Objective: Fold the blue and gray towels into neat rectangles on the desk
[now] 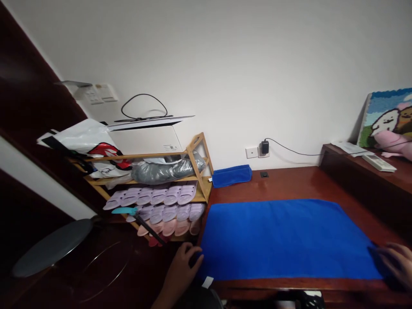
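Note:
A blue towel (283,240) is spread flat over the reddish-brown wooden desk (289,180), reaching close to its front edge. My left hand (185,266) is at the towel's front left edge, thumb and forefinger brought together on the border. Just below it a small white tag (207,282) sticks out. At the opposite end, my right hand (397,259) is partly cut off by the frame and blurred. Its fingers reach to the towel's right corner, and whether they grip the cloth is unclear. Near the wall lies a folded blue cloth (231,176).
A wooden rack (201,171) with lilac slippers (157,195) and a white box (148,139) stands left of the desk. A round grey stool seat (54,246) is at lower left. On the raised right ledge lie a remote control (379,163) and a pink plush toy (394,143).

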`<action>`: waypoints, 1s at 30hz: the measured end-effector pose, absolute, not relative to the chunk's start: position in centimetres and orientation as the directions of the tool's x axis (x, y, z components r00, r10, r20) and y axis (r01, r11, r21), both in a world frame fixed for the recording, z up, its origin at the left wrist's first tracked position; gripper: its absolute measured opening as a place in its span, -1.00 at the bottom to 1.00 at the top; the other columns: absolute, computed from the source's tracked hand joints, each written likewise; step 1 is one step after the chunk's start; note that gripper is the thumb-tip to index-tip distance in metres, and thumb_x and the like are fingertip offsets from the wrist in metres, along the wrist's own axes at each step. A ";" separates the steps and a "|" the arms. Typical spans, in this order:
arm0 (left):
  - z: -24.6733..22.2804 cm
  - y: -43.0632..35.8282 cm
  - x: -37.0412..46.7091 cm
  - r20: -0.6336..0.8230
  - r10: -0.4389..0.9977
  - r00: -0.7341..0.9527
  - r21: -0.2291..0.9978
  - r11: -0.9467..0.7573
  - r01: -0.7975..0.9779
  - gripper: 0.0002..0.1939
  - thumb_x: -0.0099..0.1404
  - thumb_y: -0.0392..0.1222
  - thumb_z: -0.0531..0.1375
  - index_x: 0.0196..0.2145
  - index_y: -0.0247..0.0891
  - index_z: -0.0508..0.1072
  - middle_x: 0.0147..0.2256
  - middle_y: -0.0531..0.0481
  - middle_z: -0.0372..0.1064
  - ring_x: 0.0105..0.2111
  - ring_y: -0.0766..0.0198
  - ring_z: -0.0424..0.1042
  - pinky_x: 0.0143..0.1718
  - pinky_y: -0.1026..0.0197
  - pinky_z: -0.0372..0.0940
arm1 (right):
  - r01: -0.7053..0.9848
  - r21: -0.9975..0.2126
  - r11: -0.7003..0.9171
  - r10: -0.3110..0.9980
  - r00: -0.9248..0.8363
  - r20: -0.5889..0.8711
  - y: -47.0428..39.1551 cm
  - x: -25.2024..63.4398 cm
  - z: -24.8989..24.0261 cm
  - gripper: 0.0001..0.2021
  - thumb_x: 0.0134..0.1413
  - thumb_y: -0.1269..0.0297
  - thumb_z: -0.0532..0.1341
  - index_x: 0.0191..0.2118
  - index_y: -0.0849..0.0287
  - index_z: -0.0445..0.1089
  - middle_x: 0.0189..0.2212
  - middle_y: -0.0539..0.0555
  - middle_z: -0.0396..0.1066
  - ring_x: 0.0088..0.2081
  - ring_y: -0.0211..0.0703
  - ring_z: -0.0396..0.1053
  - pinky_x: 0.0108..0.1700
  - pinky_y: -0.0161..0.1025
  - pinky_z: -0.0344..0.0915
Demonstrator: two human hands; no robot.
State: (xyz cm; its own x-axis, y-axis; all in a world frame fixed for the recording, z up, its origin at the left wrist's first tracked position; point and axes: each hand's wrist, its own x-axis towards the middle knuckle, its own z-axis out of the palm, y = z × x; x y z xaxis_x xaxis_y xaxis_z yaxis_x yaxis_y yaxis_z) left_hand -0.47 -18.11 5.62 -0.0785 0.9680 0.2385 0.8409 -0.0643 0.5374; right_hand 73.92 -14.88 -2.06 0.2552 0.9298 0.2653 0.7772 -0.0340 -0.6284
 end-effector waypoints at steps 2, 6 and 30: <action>6.0 -14.6 0.0 0.370 0.929 -0.002 0.465 -0.183 0.866 -0.74 0.34 0.02 0.18 -0.20 -0.09 0.63 -0.13 -0.10 0.48 -0.05 -0.01 0.51 0.10 -0.07 0.39 | 0.887 -0.449 0.108 0.880 0.125 0.459 -12.6 70.2 -1.0 -0.64 -0.05 -0.19 0.19 -0.37 -0.11 0.61 -0.12 0.38 0.57 -0.14 0.43 0.55 0.06 0.35 0.40; 5.9 -5.9 3.5 0.430 0.887 0.167 0.336 -0.329 0.883 -0.69 0.46 -0.09 0.09 0.01 -0.12 0.57 0.05 -0.12 0.50 0.06 0.06 0.50 0.17 -0.02 0.38 | 0.882 -0.338 0.329 0.886 -0.164 0.433 -6.8 55.8 2.6 -0.49 0.33 -0.05 -0.01 0.04 0.11 0.58 0.12 0.30 0.52 0.13 0.21 0.48 0.22 0.18 0.37; -0.1 1.6 4.0 0.190 0.948 0.254 0.067 -0.271 0.960 -0.38 0.54 0.23 -0.02 0.43 0.03 0.19 0.45 -0.10 0.06 0.45 -0.09 0.03 0.41 -0.22 -0.02 | 0.920 -0.173 -0.352 0.932 0.362 0.026 0.8 66.0 -1.4 -0.35 0.42 -0.04 -0.18 0.49 0.05 0.06 0.50 0.16 0.00 0.49 0.10 -0.07 0.46 0.18 -0.09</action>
